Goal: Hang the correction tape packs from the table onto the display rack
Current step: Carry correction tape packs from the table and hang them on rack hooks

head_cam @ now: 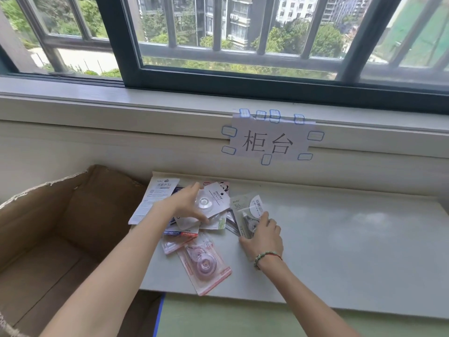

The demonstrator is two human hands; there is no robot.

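Observation:
Several correction tape packs lie in a loose heap on the left part of a pale table [340, 239]. My left hand [187, 203] grips a white pack with a clear round tape [213, 198] at the top of the heap. My right hand [263, 235] holds the lower end of a clear pack marked 36 [246, 210], to the right of the heap. A pink pack [204, 261] lies nearest me, with a red and blue labelled pack [179, 233] just above it. A tall white pack [156, 198] lies at the heap's left edge. No display rack is in view.
An open brown cardboard box [60, 227] stands against the table's left side. A paper sign [269, 142] is taped to the wall under the window sill [145, 98]. A barred window is behind. Green floor [230, 317] lies below the table's front edge.

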